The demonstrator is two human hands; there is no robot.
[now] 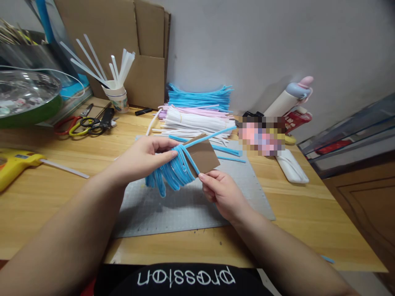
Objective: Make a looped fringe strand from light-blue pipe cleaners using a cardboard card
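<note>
A piece of brown cardboard (207,155) is wrapped with many turns of blue pipe cleaner (173,172), held above the grey cutting mat (148,216). My left hand (154,158) grips the wrapped end, its thumb pressed on the blue turns. At the lower right edge of the cardboard, my right hand (220,191) pinches a blue strand between thumb and fingers. One loose blue end sticks out to the upper right across the cardboard. Several loose blue pipe cleaners (230,151) lie on the mat behind. My left fingertips are hidden behind the cardboard.
Bundles of blue (199,98) and white pipe cleaners (197,122) lie by the wall. At left are a yellow glue gun (18,166), scissors (88,125) and a cup of glue sticks (116,96). A bottle (285,100) and tissue pack (291,166) stand at right.
</note>
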